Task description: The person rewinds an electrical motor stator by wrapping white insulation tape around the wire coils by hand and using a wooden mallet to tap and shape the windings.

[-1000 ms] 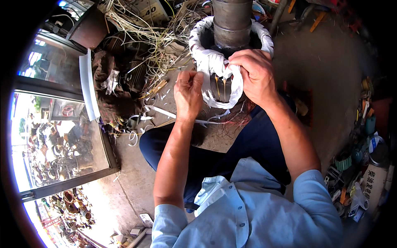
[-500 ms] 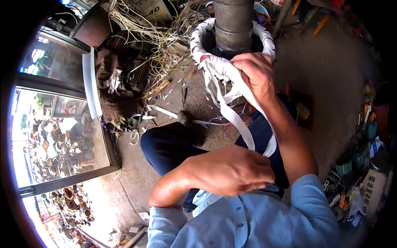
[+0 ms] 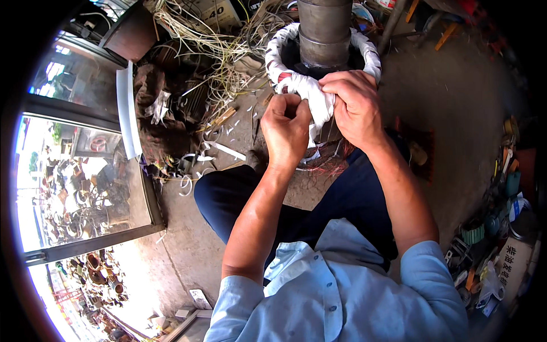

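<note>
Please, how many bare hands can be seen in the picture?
2: the left hand is at the left side of the white tape; the right hand pinches that tape near the wrapped ring.

Tangled pale wires (image 3: 213, 60), metal-framed glass panel (image 3: 94, 185), plastic bag (image 3: 491, 283)

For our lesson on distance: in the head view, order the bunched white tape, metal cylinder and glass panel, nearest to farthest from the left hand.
1. Bunched white tape, just right of the left hand.
2. Metal cylinder, up and right.
3. Glass panel, far left.
</note>
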`<state>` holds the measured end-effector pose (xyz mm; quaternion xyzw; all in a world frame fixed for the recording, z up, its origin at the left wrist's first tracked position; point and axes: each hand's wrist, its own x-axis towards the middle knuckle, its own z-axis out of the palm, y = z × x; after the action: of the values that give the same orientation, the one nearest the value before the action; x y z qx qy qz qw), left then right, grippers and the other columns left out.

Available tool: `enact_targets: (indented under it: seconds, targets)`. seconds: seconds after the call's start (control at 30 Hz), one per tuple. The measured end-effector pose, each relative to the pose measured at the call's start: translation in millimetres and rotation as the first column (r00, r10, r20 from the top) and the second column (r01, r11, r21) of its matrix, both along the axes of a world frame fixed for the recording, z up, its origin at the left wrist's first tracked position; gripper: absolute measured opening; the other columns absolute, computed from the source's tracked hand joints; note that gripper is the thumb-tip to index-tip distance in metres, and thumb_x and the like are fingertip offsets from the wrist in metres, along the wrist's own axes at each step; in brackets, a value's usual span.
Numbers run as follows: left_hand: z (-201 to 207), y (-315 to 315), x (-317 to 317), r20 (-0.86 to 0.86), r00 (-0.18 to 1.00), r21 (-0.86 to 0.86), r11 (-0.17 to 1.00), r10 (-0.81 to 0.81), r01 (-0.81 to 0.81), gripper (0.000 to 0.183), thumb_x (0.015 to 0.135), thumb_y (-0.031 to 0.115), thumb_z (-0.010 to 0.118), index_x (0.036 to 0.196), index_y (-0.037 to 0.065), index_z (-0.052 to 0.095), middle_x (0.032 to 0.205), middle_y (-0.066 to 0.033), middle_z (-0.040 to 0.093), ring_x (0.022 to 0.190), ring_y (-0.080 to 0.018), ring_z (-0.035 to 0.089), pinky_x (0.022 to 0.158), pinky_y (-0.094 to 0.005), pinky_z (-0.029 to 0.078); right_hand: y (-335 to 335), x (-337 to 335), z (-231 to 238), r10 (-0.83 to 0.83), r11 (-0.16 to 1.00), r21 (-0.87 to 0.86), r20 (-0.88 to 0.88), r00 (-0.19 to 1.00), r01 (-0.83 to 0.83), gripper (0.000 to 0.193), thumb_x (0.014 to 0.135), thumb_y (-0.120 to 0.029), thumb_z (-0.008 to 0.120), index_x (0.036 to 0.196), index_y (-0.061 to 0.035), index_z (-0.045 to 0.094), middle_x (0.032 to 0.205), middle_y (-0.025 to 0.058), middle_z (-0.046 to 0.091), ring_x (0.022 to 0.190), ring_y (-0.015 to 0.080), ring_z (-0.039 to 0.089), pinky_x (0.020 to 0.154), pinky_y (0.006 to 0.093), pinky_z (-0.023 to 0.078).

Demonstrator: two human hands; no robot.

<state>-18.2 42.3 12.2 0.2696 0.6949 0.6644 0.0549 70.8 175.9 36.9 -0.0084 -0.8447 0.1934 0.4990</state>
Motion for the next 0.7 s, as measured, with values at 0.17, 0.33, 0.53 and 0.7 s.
enact_targets:
  seconds: [0.17,0.33,0.53,0.7]
  targets:
    - [16,1,-6,0.411,0.9,0.14,0.985,-0.149,0.099,0.008,0.084,0.001,0.068,0.078,0.002,0.063,0.07,0.0045,0.056,0.061,-0.0032,0.045,0.054,-0.0207,0.035,1,2,2,0.03,0.999,-0.017,0.04,0.999,-0.029,0.02,0.076,0.009,0.064,0.088,-0.006,0.066,0.094,0.0052,0.071,0.086,0.0285,0.066,0.082,0.0402,0.046]
    - [9,-1,-12,0.411,0.901,0.173,0.982,-0.138,0.071,0.005,0.085,0.001,0.068,0.082,0.002,0.065,0.066,0.0034,0.055,0.054,-0.0032,0.043,0.05,-0.021,0.031,2,6,6,0.028,0.999,-0.024,0.103,0.994,-0.026,0.018,0.077,0.008,0.065,0.087,-0.006,0.065,0.096,0.0057,0.073,0.09,0.0281,0.068,0.084,0.0391,0.047]
    - [4,2,-13,0.243,0.968,0.133,0.991,-0.064,0.032,0.003,0.083,-0.001,0.067,0.083,0.0,0.064,0.072,0.0044,0.058,0.062,-0.002,0.046,0.056,-0.0191,0.036,-1,8,11,0.053,0.998,-0.046,0.137,0.989,-0.047,0.013,0.08,0.003,0.069,0.088,-0.0062,0.066,0.096,0.0053,0.073,0.088,0.0269,0.068,0.083,0.0376,0.046]
    - [-18,10,7,-0.047,0.985,0.12,0.98,0.168,-0.161,0.013,0.085,-0.001,0.071,0.085,0.002,0.058,0.073,-0.004,0.056,0.059,-0.0101,0.051,0.055,-0.0271,0.044,0,6,9,0.041,0.999,-0.017,0.126,0.991,-0.039,0.011,0.082,0.0,0.071,0.088,-0.0071,0.067,0.096,0.0047,0.073,0.087,0.0258,0.068,0.083,0.0368,0.046]
